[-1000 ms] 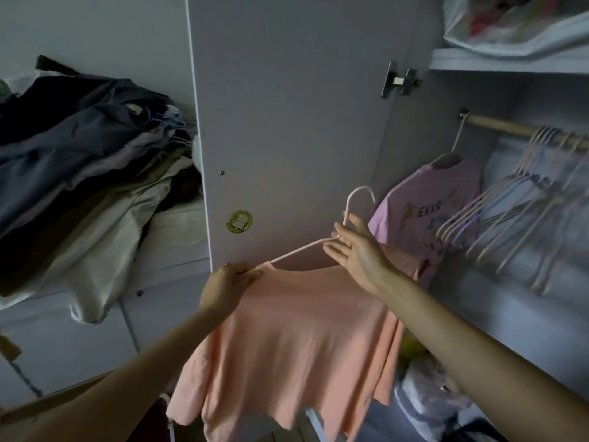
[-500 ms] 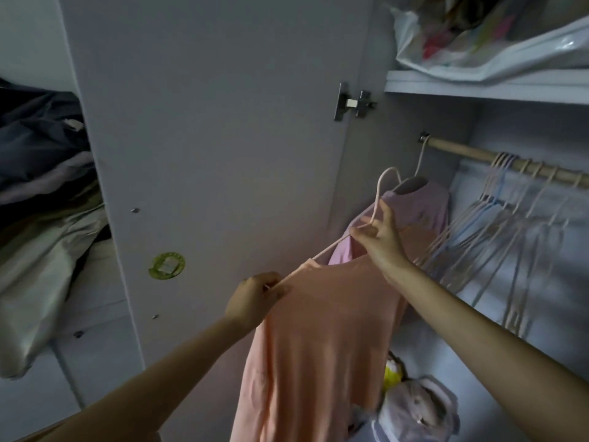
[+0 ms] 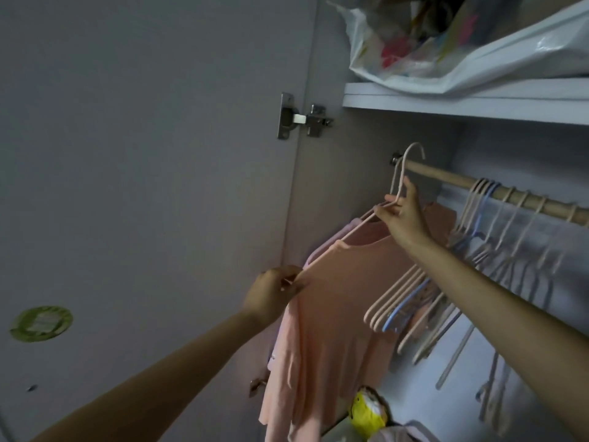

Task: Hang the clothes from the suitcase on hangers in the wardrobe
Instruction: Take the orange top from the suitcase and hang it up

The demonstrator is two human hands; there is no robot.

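Head view: my right hand (image 3: 402,218) pinches hanger (image 3: 402,173) neck, left hand (image 3: 274,290) pinches shirt (image 3: 334,298) shoulder; drop hook squarely over rod (image 3: 452,181) (left end free).

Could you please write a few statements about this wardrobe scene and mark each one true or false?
1. The right hand holds the pink hanger at the neck, below its hook. True.
2. The peach shirt lies folded on the shelf. False: it hangs on the pink hanger.
3. The left hand pinches the shirt at its shoulder edge. True.
4. The wooden rod carries no hangers. False: a bunch of empty hangers hangs on it to the right.
5. A plastic bag sits on the shelf above the rod. True.
6. The wardrobe door is closed. False: it stands open.
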